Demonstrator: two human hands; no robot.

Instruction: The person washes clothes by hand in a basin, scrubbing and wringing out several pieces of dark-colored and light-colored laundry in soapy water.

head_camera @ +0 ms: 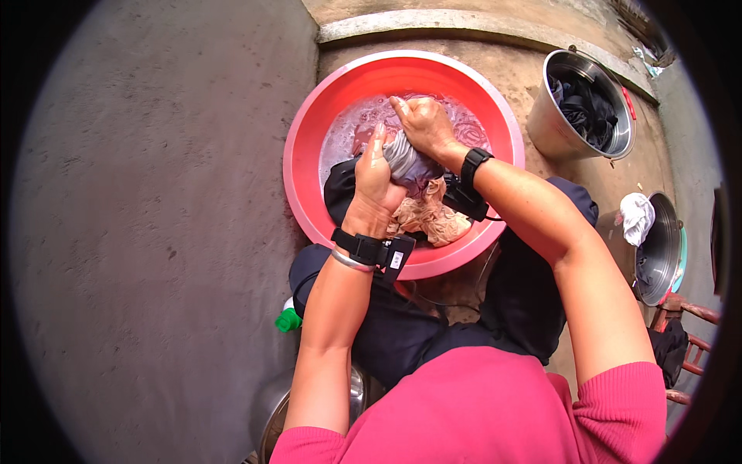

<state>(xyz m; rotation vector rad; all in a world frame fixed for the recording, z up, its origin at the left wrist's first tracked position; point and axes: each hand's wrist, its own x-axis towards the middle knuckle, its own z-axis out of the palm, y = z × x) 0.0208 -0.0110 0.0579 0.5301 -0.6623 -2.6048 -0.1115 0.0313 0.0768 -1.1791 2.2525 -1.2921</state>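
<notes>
A large red plastic basin point(301, 191) with a pink rim stands on the ground before me, holding soapy water point(342, 130) with suds. Above the water, both hands grip a wet grey cloth point(401, 155), bunched and twisted between them. My left hand point(374, 180) is on its left side, thumb pointing up. My right hand point(426, 122) is closed around its upper end. Below the cloth, a wrinkled beige garment point(432, 217) lies against the basin's near side. A black garment point(341, 188) shows left of my left hand, partly hidden by it.
A metal bucket point(545, 124) with dark clothes point(585, 110) stands at the upper right. Farther down, a white cloth point(636, 217) hangs over the rim of another metal bucket point(661, 255). A green-capped bottle point(288, 319) sits by my left knee. A grey wall point(162, 203) runs along the left.
</notes>
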